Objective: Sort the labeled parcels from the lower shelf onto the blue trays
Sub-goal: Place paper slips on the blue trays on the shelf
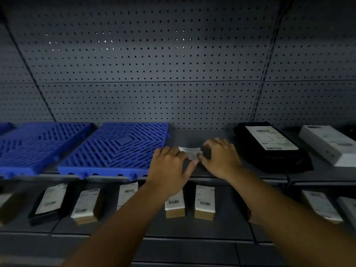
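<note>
A small dark parcel with a white label lies on the grey upper shelf, just right of a blue slatted tray. My left hand grips its left end, and my right hand curls round its right end. Most of the parcel is hidden by my fingers. A second blue tray lies further left; both trays are bare. On the lower shelf stand several labelled parcels, among them a brown one and a black one.
A large black parcel with a white label and a white box lie on the upper shelf to the right. A grey pegboard wall backs the shelves. More parcels sit at the lower right.
</note>
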